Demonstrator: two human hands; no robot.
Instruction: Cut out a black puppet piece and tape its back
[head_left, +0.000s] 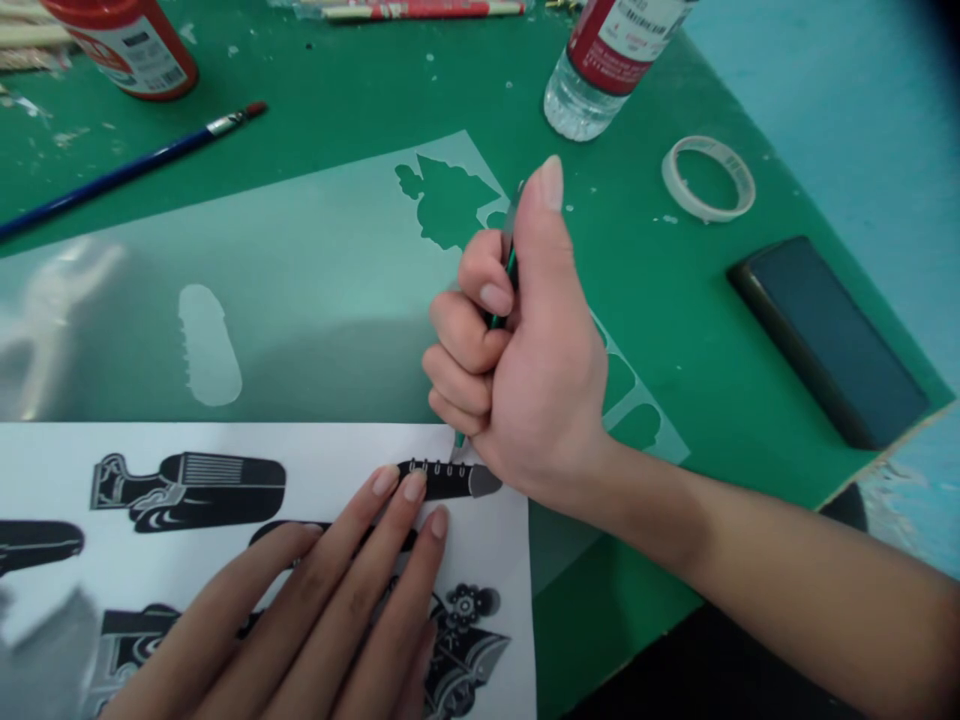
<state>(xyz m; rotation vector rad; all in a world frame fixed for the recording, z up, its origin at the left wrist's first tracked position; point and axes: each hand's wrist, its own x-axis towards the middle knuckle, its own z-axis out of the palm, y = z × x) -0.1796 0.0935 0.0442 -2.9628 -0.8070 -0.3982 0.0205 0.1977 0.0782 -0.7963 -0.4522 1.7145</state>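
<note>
My right hand (525, 330) is closed in a fist, thumb up, around a slim green craft knife (459, 440). Its lower tip points down at the edge of a black printed shape with small loops (450, 482). My left hand (352, 600) lies flat with fingers stretched on the white printed paper (315, 445), fingertips touching that same shape. Other black and grey printed figures (225, 490) show around the hand, some partly covered. Behind and beneath the paper lies a translucent plastic sheet (322, 270) with shapes cut out of it.
A loose cut-out piece (211, 345) rests on the sheet. Around it are a blue paintbrush (135, 172), a red paint bottle (142, 50), a water bottle (600, 70), a tape roll (709, 180) and a dark phone (832, 340) near the green table's (637, 270) right edge.
</note>
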